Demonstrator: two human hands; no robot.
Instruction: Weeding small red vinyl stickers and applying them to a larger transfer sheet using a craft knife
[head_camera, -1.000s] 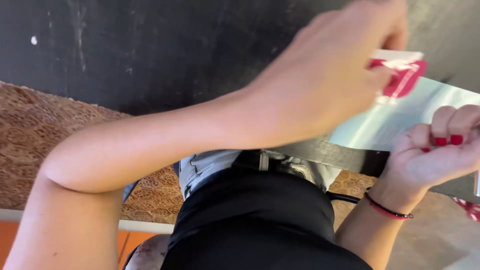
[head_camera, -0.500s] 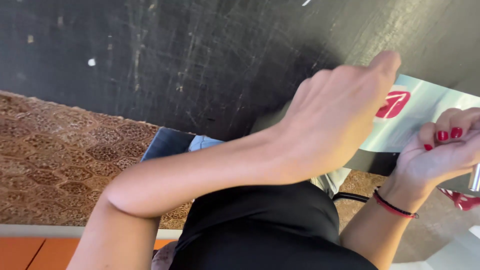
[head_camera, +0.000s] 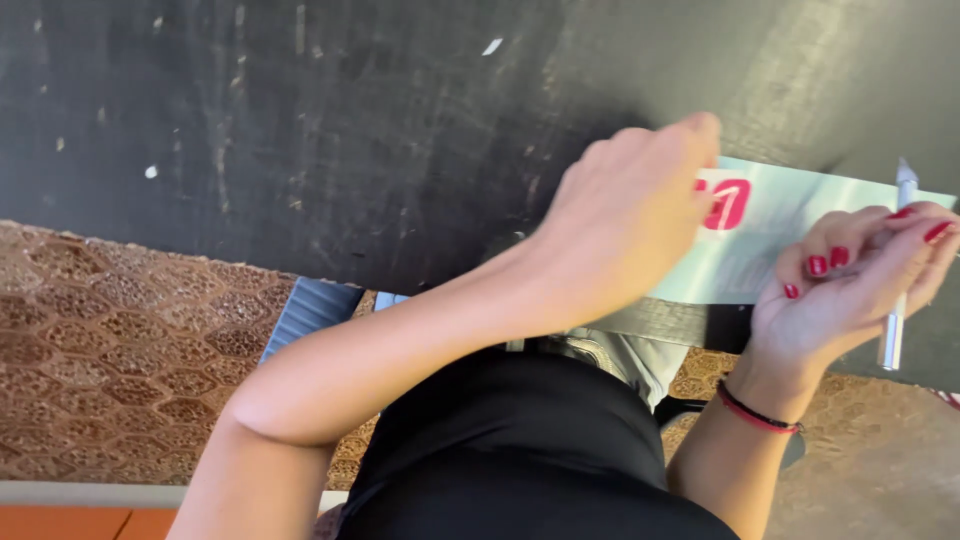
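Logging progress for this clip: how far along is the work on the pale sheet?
Done: the pale sheet with a red mark lies flat on the black tabletop. In hand: the left hand presses on the sheet, and the right hand holds a silver craft knife. Left: no cut line is visible in the sheet.

Materials and finishes

Table (head_camera: 300, 120) is showing matt, scuffed black; sheet (head_camera: 790, 240) is looking glossy, smooth, like coated paper; knife (head_camera: 893, 330) is gleaming as bare metal; carpet (head_camera: 110, 330) is appearing woven, rough.
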